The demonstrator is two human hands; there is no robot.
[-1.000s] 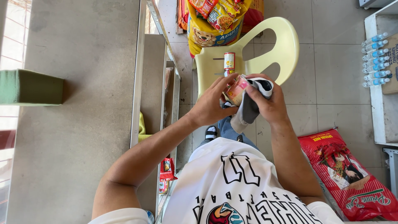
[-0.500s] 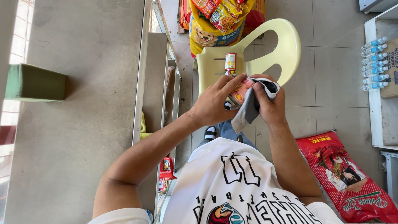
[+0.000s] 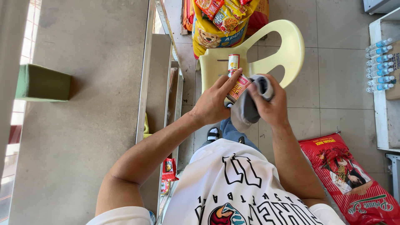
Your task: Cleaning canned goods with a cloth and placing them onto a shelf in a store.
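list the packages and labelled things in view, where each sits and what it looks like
Can: held in the left hand, red and yellow label; right hand presses a grey cloth on it.
Second can: upright on the pale yellow chair, red and white.
Pet food bag: behind the chair, yellow and blue, dog picture.
Rice sack: flat on the floor, right, red.
Bottle pack: far right, clear, blue caps.

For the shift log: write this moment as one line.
left hand: holds can | right hand: presses grey cloth on can | chair: second can on seat

Shelf edge crowds leftward; chair blocks ahead; rightward seemingly open.
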